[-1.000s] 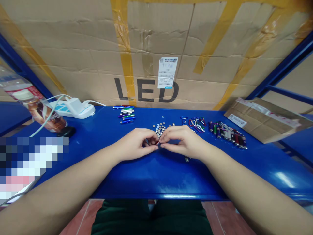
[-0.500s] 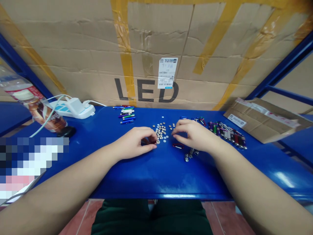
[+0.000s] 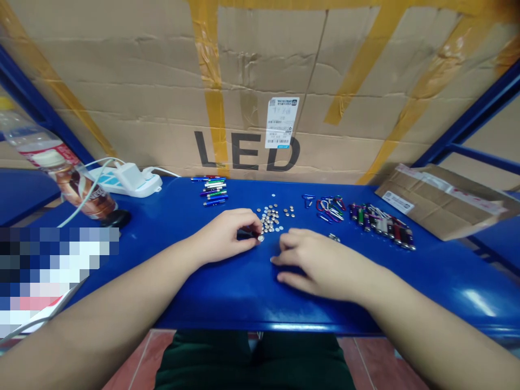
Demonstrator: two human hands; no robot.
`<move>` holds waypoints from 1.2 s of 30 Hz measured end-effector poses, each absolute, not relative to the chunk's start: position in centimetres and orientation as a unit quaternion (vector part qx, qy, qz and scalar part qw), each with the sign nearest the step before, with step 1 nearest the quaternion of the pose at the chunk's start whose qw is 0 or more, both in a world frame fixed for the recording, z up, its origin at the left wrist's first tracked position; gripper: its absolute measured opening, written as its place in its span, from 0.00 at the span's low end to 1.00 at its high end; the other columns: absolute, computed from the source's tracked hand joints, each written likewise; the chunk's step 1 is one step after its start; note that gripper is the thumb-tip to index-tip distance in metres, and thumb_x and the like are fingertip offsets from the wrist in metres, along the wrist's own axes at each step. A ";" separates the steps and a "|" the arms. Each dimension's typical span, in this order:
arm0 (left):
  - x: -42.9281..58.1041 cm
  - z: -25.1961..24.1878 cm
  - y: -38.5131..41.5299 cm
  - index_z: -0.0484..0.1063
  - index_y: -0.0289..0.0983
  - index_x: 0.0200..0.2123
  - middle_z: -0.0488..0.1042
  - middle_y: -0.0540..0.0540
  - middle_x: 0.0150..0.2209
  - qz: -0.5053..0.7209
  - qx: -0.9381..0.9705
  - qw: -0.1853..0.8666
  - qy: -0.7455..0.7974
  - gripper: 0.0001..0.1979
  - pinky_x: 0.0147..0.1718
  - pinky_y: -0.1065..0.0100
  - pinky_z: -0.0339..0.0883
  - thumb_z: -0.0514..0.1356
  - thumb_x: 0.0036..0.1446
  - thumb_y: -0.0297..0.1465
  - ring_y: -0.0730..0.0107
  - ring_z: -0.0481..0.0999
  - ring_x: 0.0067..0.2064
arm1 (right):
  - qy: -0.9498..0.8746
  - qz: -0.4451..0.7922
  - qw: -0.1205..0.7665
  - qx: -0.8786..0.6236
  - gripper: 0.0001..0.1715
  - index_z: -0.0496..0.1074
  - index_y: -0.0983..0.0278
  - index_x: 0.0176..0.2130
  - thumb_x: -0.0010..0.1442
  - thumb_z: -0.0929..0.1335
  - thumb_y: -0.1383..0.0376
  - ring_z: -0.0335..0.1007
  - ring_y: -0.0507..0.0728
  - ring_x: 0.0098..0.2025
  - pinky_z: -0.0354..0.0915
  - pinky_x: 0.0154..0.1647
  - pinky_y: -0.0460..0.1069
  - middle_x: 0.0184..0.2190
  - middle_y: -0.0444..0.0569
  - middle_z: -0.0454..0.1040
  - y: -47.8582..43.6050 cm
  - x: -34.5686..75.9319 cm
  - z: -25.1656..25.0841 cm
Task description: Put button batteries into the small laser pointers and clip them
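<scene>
while left fingers (image 3: 249,222) grip a dark item (image 3: 245,233) (button cells (image 3: 270,219) beside), right hand (image 3: 320,265) lies open

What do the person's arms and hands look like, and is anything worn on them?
The left hand and right hand are bare: no gloves or rings. Both forearms are sleeveless, with no watch or bracelet. Dark green clothing shows below the table edge.

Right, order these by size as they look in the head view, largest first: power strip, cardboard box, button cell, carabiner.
Cardboard box, power strip, carabiner, button cell. The box stands farthest off yet still looks largest; the carabiner and the cell lie at similar depth.
</scene>
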State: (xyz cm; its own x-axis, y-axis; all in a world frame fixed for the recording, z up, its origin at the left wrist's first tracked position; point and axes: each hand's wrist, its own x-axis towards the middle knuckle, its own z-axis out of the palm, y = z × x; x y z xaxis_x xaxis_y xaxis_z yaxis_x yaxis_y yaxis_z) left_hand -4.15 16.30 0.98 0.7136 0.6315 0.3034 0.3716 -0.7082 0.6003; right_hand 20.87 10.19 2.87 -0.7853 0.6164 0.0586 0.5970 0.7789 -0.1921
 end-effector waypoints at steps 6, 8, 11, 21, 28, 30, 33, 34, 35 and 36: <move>-4.4 0.9 16.3 0.76 0.38 0.38 0.78 0.48 0.40 0.244 0.889 0.256 0.290 0.03 0.43 0.66 0.71 0.65 0.59 0.26 0.66 0.78 0.41 | -0.944 0.110 0.082 -0.300 0.22 0.80 0.59 0.48 0.59 0.77 0.51 0.73 0.60 0.39 0.68 0.41 0.54 0.38 0.48 0.75 4.9 21.0 1.9; -4.3 1.0 16.3 0.76 0.38 0.37 0.78 0.47 0.40 0.240 0.890 0.259 0.290 0.03 0.42 0.66 0.72 0.66 0.59 0.27 0.65 0.78 0.41 | -0.943 0.103 0.106 -0.299 0.15 0.79 0.60 0.47 0.63 0.76 0.57 0.72 0.58 0.38 0.67 0.37 0.52 0.39 0.49 0.75 3.8 21.4 1.0; -4.2 1.0 16.2 0.76 0.38 0.37 0.78 0.47 0.40 0.238 0.890 0.266 0.283 0.03 0.43 0.66 0.72 0.66 0.59 0.27 0.65 0.78 0.41 | -0.943 0.060 0.157 -0.287 0.08 0.77 0.62 0.38 0.70 0.68 0.67 0.67 0.56 0.33 0.63 0.32 0.51 0.35 0.49 0.73 2.3 21.5 -0.5; -4.3 1.0 15.9 0.76 0.38 0.39 0.79 0.47 0.41 0.240 0.889 0.303 0.245 0.04 0.44 0.67 0.74 0.65 0.61 0.26 0.68 0.80 0.42 | -0.909 0.118 0.280 -0.286 0.07 0.77 0.62 0.43 0.71 0.67 0.69 0.73 0.55 0.37 0.70 0.40 0.50 0.37 0.50 0.78 4.4 21.7 1.6; -4.2 1.2 15.8 0.76 0.37 0.40 0.79 0.46 0.39 0.233 0.889 0.326 0.220 0.04 0.40 0.68 0.76 0.65 0.61 0.27 0.67 0.80 0.39 | -0.888 0.147 0.314 -0.301 0.06 0.79 0.61 0.39 0.68 0.70 0.68 0.79 0.55 0.37 0.73 0.40 0.49 0.35 0.49 0.82 10.5 20.1 3.2; -4.2 1.2 15.8 0.76 0.37 0.40 0.79 0.46 0.39 0.232 0.889 0.330 0.219 0.04 0.41 0.68 0.77 0.65 0.61 0.27 0.67 0.80 0.40 | -0.890 0.142 0.315 -0.298 0.06 0.79 0.61 0.39 0.68 0.70 0.68 0.79 0.55 0.37 0.73 0.39 0.48 0.35 0.49 0.82 11.1 19.6 2.7; -4.3 1.0 15.8 0.76 0.36 0.41 0.79 0.45 0.40 0.229 0.888 0.333 0.218 0.05 0.42 0.68 0.78 0.65 0.61 0.26 0.68 0.80 0.41 | -0.895 0.120 0.317 -0.291 0.07 0.79 0.62 0.41 0.69 0.69 0.69 0.79 0.55 0.38 0.73 0.40 0.48 0.36 0.49 0.82 11.3 19.3 1.9; -4.3 1.0 15.8 0.76 0.36 0.41 0.79 0.45 0.40 0.230 0.887 0.335 0.219 0.05 0.42 0.68 0.78 0.65 0.61 0.26 0.68 0.80 0.41 | -0.897 0.108 0.317 -0.288 0.07 0.79 0.63 0.42 0.69 0.69 0.70 0.79 0.55 0.39 0.74 0.41 0.48 0.37 0.50 0.82 11.3 19.2 1.7; -4.3 0.9 15.8 0.76 0.36 0.41 0.79 0.45 0.40 0.232 0.886 0.337 0.221 0.05 0.42 0.68 0.78 0.64 0.61 0.26 0.68 0.81 0.41 | -0.900 0.093 0.316 -0.285 0.07 0.79 0.63 0.42 0.69 0.68 0.70 0.79 0.56 0.40 0.74 0.42 0.49 0.38 0.51 0.82 11.2 19.3 1.6; -4.3 0.9 15.8 0.76 0.36 0.41 0.78 0.45 0.40 0.233 0.884 0.339 0.223 0.05 0.41 0.69 0.78 0.64 0.61 0.25 0.68 0.81 0.40 | -0.904 0.075 0.314 -0.280 0.08 0.79 0.63 0.43 0.70 0.68 0.69 0.79 0.56 0.40 0.74 0.42 0.49 0.38 0.51 0.82 11.2 19.3 1.5</move>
